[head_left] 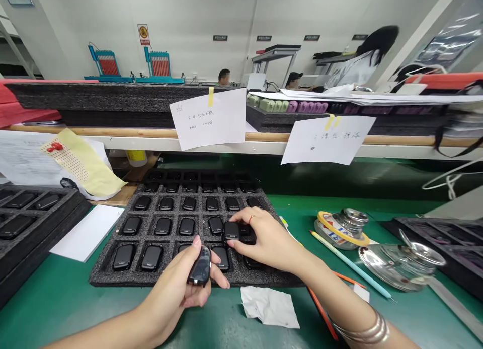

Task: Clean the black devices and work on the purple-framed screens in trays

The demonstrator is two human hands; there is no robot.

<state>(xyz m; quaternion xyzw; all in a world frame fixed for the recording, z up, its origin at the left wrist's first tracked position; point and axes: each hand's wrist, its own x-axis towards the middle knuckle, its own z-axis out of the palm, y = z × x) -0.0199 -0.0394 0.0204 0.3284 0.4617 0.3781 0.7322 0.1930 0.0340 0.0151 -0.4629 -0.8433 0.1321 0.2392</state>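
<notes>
My left hand (173, 283) holds a glossy black rounded device (199, 266) upright between thumb and fingers, its face tilted toward me. My right hand (264, 240) reaches over a black dark-grey foam tray (109, 277), its fingertips resting on a second black device (231, 231) in a tray pocket. Several matching black devices lie in rows of pockets across the tray. My right hand hides the pockets beneath it, and a ring and bangles show on that hand and wrist.
A second foam tray (26, 223) with black devices stands left, beside a white paper sheet (86, 233). To the right lie a crumpled tissue (268, 306), pens, metal-lidded glass jars (402, 266), and a dark tray (445, 238). Notes (207, 118) hang from a shelf ahead.
</notes>
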